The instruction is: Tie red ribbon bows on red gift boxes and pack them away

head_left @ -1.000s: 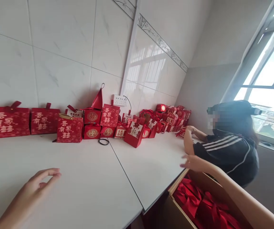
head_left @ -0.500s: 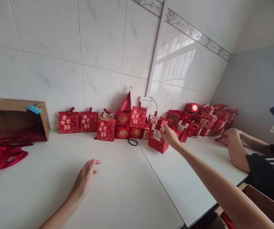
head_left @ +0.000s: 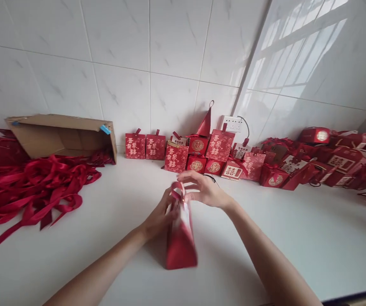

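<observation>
A red gift box [head_left: 182, 248] with sloping sides, blurred by motion, stands end-on at the middle front of the table. A red ribbon loop [head_left: 176, 185] rises from its peak. My left hand [head_left: 160, 216] is closed on its left side, partly hidden behind it. My right hand [head_left: 204, 191] reaches over the top from the right, its fingers apart around the loop; whether they touch the ribbon is hard to make out.
Loose red ribbons [head_left: 55, 187] lie at the left before a tipped cardboard box [head_left: 64, 123]. Red printed gift boxes [head_left: 176, 157] line the wall. More red boxes [head_left: 339, 161] are heaped at the right. A white power strip [head_left: 232, 123] is on the wall.
The gift box has come from the row of boxes to the table's front middle, turned end-on. My left hand has moved onto it. The view has swung left, and the co-worker is out of sight.
</observation>
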A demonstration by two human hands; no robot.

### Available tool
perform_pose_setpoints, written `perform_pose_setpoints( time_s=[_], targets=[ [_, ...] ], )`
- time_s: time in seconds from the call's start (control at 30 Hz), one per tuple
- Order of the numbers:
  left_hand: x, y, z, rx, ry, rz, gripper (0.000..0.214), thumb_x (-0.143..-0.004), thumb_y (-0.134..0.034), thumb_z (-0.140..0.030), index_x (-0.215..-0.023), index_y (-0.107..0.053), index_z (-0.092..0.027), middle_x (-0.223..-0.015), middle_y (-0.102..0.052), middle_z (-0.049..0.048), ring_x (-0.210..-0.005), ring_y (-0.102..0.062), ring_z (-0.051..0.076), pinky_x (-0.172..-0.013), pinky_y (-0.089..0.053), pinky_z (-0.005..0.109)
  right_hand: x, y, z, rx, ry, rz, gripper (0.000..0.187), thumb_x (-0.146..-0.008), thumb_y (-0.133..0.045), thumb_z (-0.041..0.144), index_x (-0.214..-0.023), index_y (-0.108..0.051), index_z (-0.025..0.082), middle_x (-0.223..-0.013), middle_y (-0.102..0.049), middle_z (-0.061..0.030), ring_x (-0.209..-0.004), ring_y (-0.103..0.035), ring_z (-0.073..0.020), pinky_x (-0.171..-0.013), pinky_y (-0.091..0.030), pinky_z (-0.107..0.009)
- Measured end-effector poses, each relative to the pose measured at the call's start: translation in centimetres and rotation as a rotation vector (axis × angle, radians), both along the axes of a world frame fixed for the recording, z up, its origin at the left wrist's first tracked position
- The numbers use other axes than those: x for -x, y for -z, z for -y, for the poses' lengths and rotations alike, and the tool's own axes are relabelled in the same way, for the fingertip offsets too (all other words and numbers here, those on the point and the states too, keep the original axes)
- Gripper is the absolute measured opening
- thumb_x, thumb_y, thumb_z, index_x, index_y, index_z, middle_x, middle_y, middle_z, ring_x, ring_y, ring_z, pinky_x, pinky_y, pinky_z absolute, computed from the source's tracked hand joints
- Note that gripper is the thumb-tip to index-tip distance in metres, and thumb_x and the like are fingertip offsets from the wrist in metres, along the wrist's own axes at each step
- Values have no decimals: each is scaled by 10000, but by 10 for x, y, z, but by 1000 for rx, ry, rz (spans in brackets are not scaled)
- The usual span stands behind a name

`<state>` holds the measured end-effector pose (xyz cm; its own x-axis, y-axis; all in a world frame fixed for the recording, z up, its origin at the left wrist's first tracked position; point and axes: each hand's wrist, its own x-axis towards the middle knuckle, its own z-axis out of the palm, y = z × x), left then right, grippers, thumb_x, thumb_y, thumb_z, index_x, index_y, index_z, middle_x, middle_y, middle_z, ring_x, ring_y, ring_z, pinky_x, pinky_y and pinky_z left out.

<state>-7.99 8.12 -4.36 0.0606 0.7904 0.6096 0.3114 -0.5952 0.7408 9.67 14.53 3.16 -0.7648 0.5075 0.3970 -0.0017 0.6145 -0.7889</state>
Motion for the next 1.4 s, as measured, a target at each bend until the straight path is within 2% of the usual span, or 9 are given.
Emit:
perform_pose_setpoints(
  time_s=[0.1,0.2,0.3,0.57,0.8,0.93,1.03,1.23,1.4],
  targets=[
    [0,-11,3,222,207,150,792,-622,-660,-677,-1228,-457,-209,-1030,-666,109,-912,-659,259,-731,-548,344,8,21,3,-63,317,-167,466,-687,-733,448,-1053,-530,242,-1062,-590,-66,-936,-595,-212,-807,-506,-401],
    [-2,-14,5,307,5,178,559,-655,-722,-515,-1061,-525,-185,-929,-674,66,-857,-656,230,-738,-529,329,3,32,8,-3,476,-292,289,-818,-572,496,-889,-570,216,-924,-628,-53,-864,-609,-202,-779,-500,-376],
    [-8,-10,8,267,-209,172,444,-696,-700,-459,-997,-519,-188,-918,-665,44,-846,-645,210,-734,-517,319,0,35,15,66,544,-439,385,-921,-347,510,-841,-578,214,-871,-644,-55,-854,-615,-199,-763,-492,-351],
    [-15,-22,13,47,-106,237,375,-787,-583,-444,-1041,-471,-192,-914,-651,48,-782,-645,176,-682,-528,295,10,35,32,-47,549,-326,233,-845,-535,425,-762,-469,219,-600,-518,39,-484,-451,-108,-455,-374,-231],
    [-17,-41,22,-355,-276,63,220,-761,-663,-212,-964,-580,-191,-865,-662,18,-788,-643,133,-705,-521,230,14,37,41,-144,469,-425,141,-838,-564,312,-911,-478,227,-747,-600,15,-573,-554,-117,-516,-442,-236],
    [-14,-41,23,-341,-324,-30,83,-810,-616,-215,-888,-608,-187,-843,-661,12,-779,-639,129,-722,-518,233,19,40,45,-381,468,-492,224,-860,-535,212,-1066,-454,246,-846,-606,-8,-712,-604,-145,-639,-492,-277],
    [-13,-41,23,-334,-317,-8,195,-796,-631,-209,-982,-576,-189,-861,-668,10,-787,-649,128,-725,-530,229,19,39,46,-508,495,-461,146,-869,-520,180,-1003,-512,236,-889,-611,-32,-794,-606,-161,-695,-493,-296],
    [-13,-47,28,-386,-312,-20,347,-768,-646,-171,-1096,-532,-186,-911,-705,32,-845,-680,148,-742,-556,245,20,38,50,-391,514,-479,205,-843,-558,213,-1030,-478,238,-849,-617,-11,-707,-599,-145,-622,-486,-270],
    [-13,-53,37,-373,-335,-67,129,-767,-628,-159,-892,-651,-183,-832,-737,8,-689,-686,122,-600,-538,191,22,35,54,-375,486,-454,61,-837,-551,213,-805,-500,220,-705,-567,20,-556,-511,-105,-503,-415,-230]
  ],
)
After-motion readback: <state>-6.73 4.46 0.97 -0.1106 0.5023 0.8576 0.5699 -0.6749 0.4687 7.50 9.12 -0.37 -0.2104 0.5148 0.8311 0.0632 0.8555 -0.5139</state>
